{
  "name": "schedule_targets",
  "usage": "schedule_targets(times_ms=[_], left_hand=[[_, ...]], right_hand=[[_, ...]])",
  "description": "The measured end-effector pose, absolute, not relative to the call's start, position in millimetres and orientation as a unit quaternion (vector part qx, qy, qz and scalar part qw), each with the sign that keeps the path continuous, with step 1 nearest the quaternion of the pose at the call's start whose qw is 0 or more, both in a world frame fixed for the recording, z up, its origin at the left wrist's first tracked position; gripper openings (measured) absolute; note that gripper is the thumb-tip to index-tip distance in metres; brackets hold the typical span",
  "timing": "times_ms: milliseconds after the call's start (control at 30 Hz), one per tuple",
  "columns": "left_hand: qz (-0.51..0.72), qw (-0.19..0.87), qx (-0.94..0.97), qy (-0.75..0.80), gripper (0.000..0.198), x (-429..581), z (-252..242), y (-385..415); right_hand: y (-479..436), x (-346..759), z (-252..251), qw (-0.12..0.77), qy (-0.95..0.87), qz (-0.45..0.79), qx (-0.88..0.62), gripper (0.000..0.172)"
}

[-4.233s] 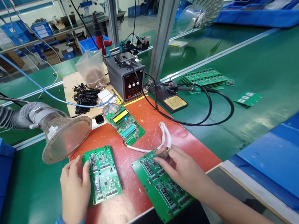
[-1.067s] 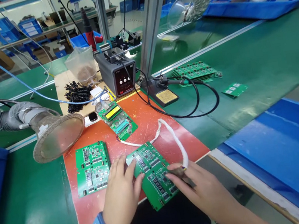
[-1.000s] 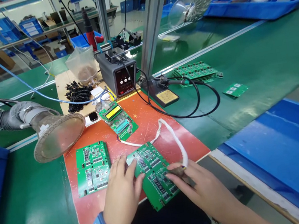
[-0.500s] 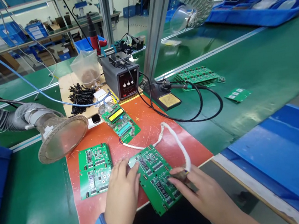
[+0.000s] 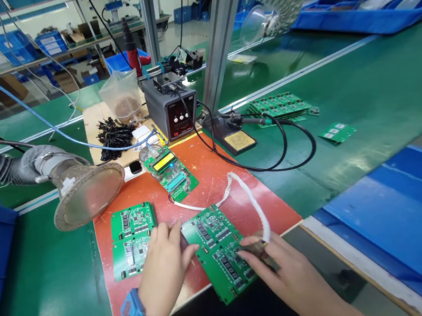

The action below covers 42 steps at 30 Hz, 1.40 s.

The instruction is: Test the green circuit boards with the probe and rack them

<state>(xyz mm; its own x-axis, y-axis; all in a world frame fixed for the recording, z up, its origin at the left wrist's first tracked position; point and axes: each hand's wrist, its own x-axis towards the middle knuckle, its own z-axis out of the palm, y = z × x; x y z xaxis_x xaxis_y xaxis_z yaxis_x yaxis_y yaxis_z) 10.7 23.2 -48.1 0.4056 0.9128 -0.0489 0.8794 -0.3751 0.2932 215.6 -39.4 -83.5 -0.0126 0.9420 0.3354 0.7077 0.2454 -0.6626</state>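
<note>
A green circuit board panel (image 5: 222,247) with two digit displays lies tilted on the red mat's front edge, partly overhanging it. My right hand (image 5: 282,264) pinches a brownish probe (image 5: 255,248) at the end of a white-sleeved cable (image 5: 256,207), against the panel's right side. Whether its tip touches the board is hidden by my fingers. At the panel's left edge is my left hand (image 5: 166,266), thumb apart from its fingers and nothing gripped; its thumb tip is at the board's edge. The cable runs to a programmer board (image 5: 169,172) with a yellow screen.
Stacked green panels (image 5: 132,224) lie left of my left hand. A fume extractor hood (image 5: 88,193) hangs at left. Behind stand a soldering station (image 5: 171,108) and iron stand (image 5: 238,140). More boards (image 5: 278,106) lie at right, above a blue bin (image 5: 404,213).
My left hand has shifted slightly left and its thumb has come off the panel's face to the edge. My right hand, the probe and the panel stay put.
</note>
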Motion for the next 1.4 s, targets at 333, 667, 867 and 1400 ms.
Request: schedule_targets(times_ms=[333,667,867,1400], left_hand=[[0.064,0.148,0.830,0.533,0.034,7.9,-47.5,25.2],[0.068,0.146,0.831,0.533,0.036,6.7,-49.9,24.1],[0.064,0.151,0.829,0.535,0.035,6.9,-50.0,24.2],[0.101,0.177,0.816,0.541,0.032,6.4,-49.8,23.7]], right_hand=[[-40.4,215.9,-83.1,0.377,-0.694,0.159,-0.592,0.013],[-41.4,216.4,-84.3,0.372,-0.692,0.159,-0.598,0.014],[-40.7,215.8,-82.0,0.375,-0.692,0.156,-0.596,0.014],[-43.5,216.3,-83.0,0.372,-0.694,0.158,-0.596,0.012]])
